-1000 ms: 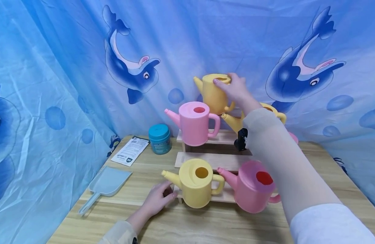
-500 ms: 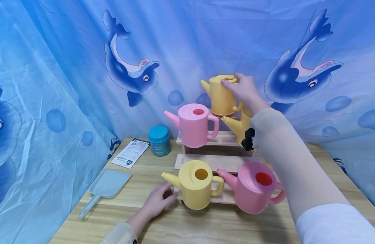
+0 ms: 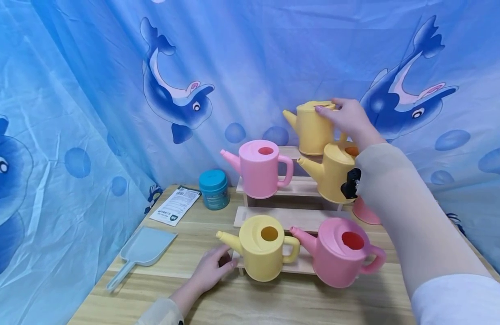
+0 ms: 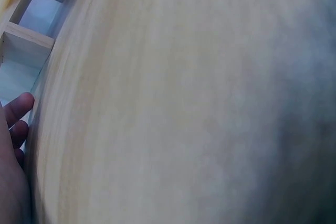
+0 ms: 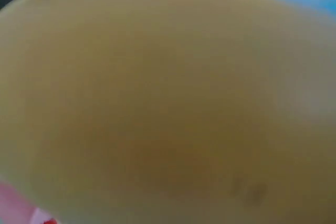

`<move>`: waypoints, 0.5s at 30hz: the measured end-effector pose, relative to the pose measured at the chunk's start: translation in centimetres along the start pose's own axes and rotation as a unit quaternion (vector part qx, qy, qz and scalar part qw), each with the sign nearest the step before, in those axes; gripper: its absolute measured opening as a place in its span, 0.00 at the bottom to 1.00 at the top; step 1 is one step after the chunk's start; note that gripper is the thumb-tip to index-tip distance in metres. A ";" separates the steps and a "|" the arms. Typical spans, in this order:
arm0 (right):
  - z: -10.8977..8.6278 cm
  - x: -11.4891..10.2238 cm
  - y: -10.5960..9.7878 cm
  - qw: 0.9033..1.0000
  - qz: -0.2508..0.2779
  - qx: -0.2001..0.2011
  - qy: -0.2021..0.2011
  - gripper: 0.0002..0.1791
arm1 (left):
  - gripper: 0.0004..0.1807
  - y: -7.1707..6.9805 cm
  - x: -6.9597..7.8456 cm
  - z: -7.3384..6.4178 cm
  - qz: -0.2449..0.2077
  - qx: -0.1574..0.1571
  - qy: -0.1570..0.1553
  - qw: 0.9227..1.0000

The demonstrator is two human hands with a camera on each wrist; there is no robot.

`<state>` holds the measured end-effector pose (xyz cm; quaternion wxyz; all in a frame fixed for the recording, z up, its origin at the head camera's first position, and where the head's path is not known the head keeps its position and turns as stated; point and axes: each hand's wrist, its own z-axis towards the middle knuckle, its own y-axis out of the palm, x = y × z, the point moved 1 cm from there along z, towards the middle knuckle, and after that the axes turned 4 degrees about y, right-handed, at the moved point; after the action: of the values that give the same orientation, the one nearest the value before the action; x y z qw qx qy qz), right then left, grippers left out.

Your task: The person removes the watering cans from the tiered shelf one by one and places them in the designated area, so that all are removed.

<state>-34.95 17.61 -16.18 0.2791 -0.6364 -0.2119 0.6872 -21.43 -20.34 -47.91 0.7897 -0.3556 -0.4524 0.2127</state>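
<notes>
My right hand [image 3: 352,118] holds a yellow watering can [image 3: 313,132] by its top, thumb on the lid, over the right part of the top shelf, spout to the left. A second yellow watering can [image 3: 335,174] stands just below, partly behind my wrist. A blurred yellow can wall [image 5: 168,93] fills the right wrist view. My left hand [image 3: 209,270] grips the left end of the wooden tiered stand [image 3: 282,217] low down, thumb at its front corner. In the left wrist view, curled fingers [image 4: 19,109] lie beside the stand's end.
A light pink can [image 3: 259,169] sits on an upper tier. On the bottom tier are a pale yellow can [image 3: 261,257] and a darker pink can [image 3: 335,259]. Another pink piece [image 3: 365,211] shows behind my right forearm. Leftward lie a teal jar [image 3: 215,192], white packet [image 3: 174,206] and dustpan [image 3: 146,246].
My right hand has carried the yellow watering can to the right along the top of the stand. My left hand has stayed at the stand's left end.
</notes>
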 end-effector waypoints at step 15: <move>-0.3 3.7 -4.2 0.999 -0.035 0.037 0.009 0.53 | 0.22 0.6 0.3 -0.2 -0.007 0.005 -0.004 1.000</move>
<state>-34.29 23.24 -16.30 0.3283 -0.6243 -0.2056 0.6784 -21.10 -19.85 -48.28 0.7911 -0.3482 -0.4565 0.2109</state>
